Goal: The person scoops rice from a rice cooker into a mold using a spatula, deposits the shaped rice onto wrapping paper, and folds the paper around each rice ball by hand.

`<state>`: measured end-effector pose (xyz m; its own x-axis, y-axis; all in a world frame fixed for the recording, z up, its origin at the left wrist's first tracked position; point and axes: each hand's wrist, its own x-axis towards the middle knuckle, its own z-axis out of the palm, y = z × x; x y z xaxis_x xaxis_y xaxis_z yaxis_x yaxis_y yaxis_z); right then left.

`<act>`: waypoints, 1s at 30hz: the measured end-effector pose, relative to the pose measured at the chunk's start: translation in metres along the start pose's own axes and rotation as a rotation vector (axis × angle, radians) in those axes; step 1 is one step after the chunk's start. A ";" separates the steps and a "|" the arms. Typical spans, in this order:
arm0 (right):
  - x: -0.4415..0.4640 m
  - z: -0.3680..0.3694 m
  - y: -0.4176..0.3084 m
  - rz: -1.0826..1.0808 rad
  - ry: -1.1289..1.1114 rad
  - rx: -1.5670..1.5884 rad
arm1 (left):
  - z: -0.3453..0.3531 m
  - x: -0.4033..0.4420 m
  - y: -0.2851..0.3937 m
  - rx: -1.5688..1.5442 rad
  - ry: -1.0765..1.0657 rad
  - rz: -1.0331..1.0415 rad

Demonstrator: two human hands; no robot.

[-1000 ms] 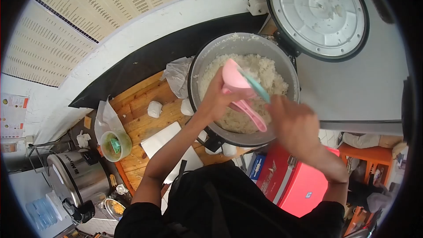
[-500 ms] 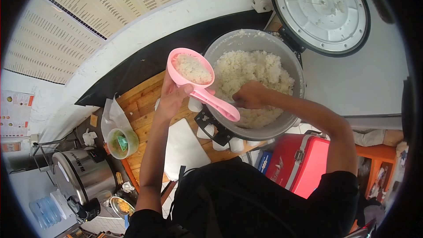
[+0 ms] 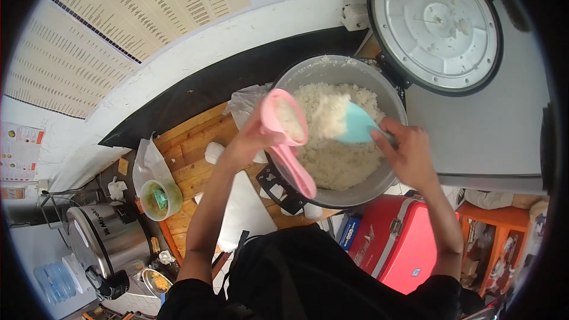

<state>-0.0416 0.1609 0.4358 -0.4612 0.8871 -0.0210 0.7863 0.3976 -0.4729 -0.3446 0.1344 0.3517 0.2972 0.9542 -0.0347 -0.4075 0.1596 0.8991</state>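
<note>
My left hand (image 3: 246,145) grips a pink ladle-like scoop (image 3: 294,169) by its bowl, which has rice in it and is tilted toward the pot. Its handle slants down to the right. In my right hand (image 3: 406,148) is a light-blue rice paddle (image 3: 360,124), with a clump of rice (image 3: 329,117) on its blade, slightly blurred. The paddle is over a large grey rice cooker pot (image 3: 388,98), close to the scoop's bowl. Cooked white rice (image 3: 338,169) covers the pot's inside.
The cooker's round lid (image 3: 435,26) stands raised at the back right. On the wooden table (image 3: 192,160) are white paper sheets (image 3: 246,213), wrapped white bundles and a plastic tub (image 3: 161,200). A red cooler box (image 3: 403,243) stands at lower right, a steel cooker (image 3: 109,237) at left.
My right hand has come up out of the rice and moved right, bringing the loaded paddle into view. The scoop has moved slightly right and down, its bowl now tilted toward the pot.
</note>
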 end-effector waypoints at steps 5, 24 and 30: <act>-0.026 0.041 -0.031 -0.219 0.239 -0.443 | 0.066 0.034 -0.037 0.225 0.152 0.120; -0.044 0.065 -0.024 0.623 -0.359 1.235 | 0.059 0.021 0.002 0.989 -0.160 0.377; -0.037 0.071 -0.018 0.827 -0.560 2.005 | 0.044 0.044 0.008 1.569 -0.395 0.605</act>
<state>-0.0684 0.1042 0.3822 -0.6709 0.4006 -0.6240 -0.3343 -0.9145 -0.2278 -0.2966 0.1662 0.3764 0.7068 0.6275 0.3265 0.5592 -0.7784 0.2853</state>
